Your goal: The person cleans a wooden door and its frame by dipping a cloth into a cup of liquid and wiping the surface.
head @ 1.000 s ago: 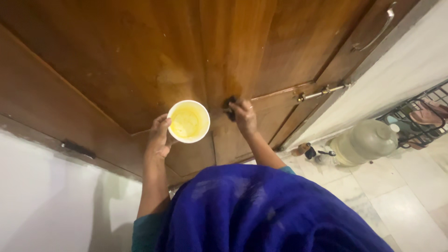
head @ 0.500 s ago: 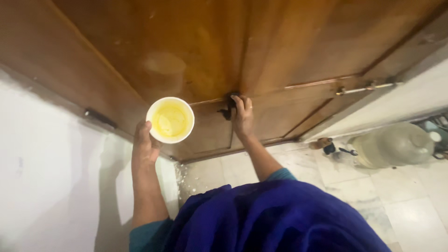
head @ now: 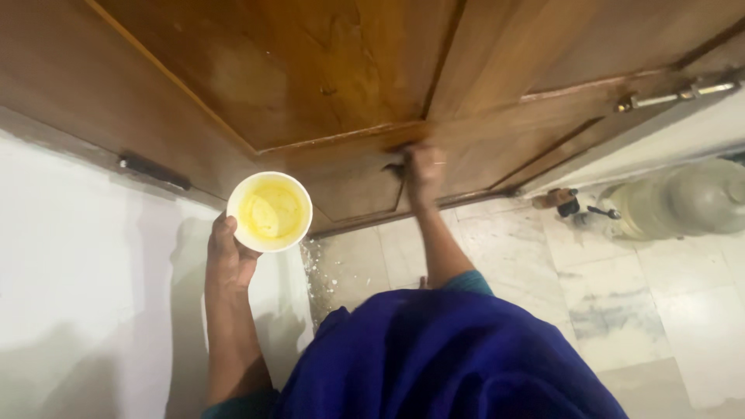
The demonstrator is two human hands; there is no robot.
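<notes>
My left hand (head: 226,256) holds a white cup (head: 269,212) with yellow liquid in it, lifted in front of the white wall beside the door. My right hand (head: 424,172) is pressed against the lower panel of the brown wooden door (head: 326,85), fingers closed around a small dark object (head: 394,166) that rests on the wood. The dark object is mostly hidden by my fingers. My blue garment (head: 442,365) fills the lower middle of the view.
A black hinge (head: 154,171) sits on the door's left edge. A metal sliding bolt (head: 673,96) is at the upper right. A large clear water jug (head: 683,206) and small dark items (head: 560,201) stand on the marble floor (head: 559,271).
The view has tilted down and the door's bottom and floor show more. My right hand has slid lower on the door with the dark object. The cup has stayed steady in my left hand.
</notes>
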